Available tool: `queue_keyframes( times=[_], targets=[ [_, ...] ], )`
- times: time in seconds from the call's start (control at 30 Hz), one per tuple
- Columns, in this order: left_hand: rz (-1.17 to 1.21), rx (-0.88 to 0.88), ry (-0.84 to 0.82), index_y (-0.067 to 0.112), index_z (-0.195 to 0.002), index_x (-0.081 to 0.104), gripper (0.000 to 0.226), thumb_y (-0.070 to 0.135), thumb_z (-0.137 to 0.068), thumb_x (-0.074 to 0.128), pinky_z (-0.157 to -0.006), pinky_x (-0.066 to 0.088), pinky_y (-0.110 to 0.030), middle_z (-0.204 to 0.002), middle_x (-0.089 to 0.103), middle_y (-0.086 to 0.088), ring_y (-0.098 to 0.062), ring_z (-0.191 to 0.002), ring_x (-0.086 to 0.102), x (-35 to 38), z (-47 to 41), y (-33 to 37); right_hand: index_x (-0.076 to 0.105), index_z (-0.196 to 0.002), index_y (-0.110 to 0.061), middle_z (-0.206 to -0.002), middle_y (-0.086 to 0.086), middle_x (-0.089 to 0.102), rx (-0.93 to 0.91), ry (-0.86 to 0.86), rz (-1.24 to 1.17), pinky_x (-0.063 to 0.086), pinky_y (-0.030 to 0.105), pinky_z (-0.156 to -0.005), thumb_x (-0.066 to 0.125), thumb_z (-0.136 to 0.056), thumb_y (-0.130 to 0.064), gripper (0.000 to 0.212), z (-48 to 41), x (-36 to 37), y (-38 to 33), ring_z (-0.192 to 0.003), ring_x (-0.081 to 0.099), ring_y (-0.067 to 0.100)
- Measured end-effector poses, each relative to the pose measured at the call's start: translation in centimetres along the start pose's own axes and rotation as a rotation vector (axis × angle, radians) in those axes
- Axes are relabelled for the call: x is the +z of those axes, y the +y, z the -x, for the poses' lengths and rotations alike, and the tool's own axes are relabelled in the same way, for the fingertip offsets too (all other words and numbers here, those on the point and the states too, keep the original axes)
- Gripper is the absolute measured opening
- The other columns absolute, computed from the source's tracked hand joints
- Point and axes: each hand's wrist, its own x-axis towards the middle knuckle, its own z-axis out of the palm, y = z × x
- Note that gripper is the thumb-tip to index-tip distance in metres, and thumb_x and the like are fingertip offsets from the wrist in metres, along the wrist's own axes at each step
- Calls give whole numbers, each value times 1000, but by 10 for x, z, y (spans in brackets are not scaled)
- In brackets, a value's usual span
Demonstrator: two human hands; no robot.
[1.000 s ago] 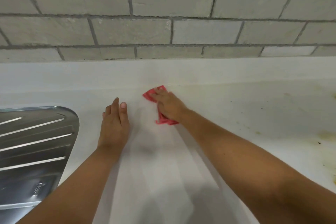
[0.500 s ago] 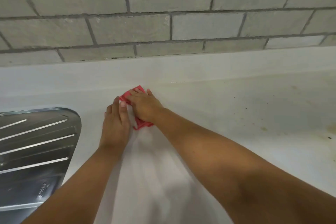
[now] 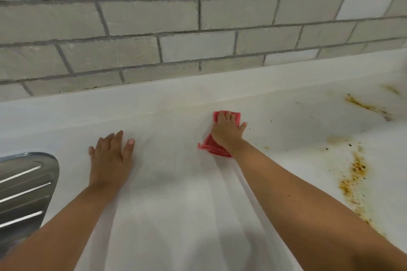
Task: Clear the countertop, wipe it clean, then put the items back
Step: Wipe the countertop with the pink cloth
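A folded red cloth [image 3: 211, 147] lies on the white countertop [image 3: 176, 204] near the back edge, a little right of centre. My right hand [image 3: 228, 132] presses flat on top of it, fingers spread over the cloth's far end. My left hand [image 3: 110, 156] rests palm down on the bare counter to the left, fingers slightly apart, holding nothing. About a hand's width of counter separates the two hands.
A steel sink drainboard [image 3: 24, 189] sits at the left edge. Brown and yellow stains [image 3: 354, 174] mark the counter at the right, with more [image 3: 367, 106] near the back. A grey brick-tiled wall [image 3: 198, 28] rises behind a low white upstand [image 3: 154, 97].
My right hand swept the red cloth left until it touched my left hand, then slid it back to the right. My left hand stayed planted.
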Motion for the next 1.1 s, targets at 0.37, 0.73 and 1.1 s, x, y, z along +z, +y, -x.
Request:
queue_keyframes(
  times=[0.37,0.73,1.1],
  targets=[
    [36,414,-350,12,-147,21,49,31,-102,19,-117,4,-36,-158,10,-7,-21,-146,6,104,11,208,51,-129,0,-133,17,51,203,-195,342,41,34,-102,36,-99,-17,37,17,-101,139,-124,49,31],
    [-157,460,-284,8,-147,23,47,11,-100,30,-113,13,-26,-156,19,-7,-21,-143,19,116,-77,189,49,-129,1,-135,19,49,83,-240,326,39,36,-106,36,-100,-23,40,14,-106,157,-126,47,32],
    [-10,806,-467,20,-146,19,80,58,-77,5,-107,0,-7,-148,10,17,2,-137,9,104,26,179,42,-138,-9,-141,15,39,40,-298,392,38,33,-101,30,-101,-20,41,10,-118,162,-127,44,32]
  ],
)
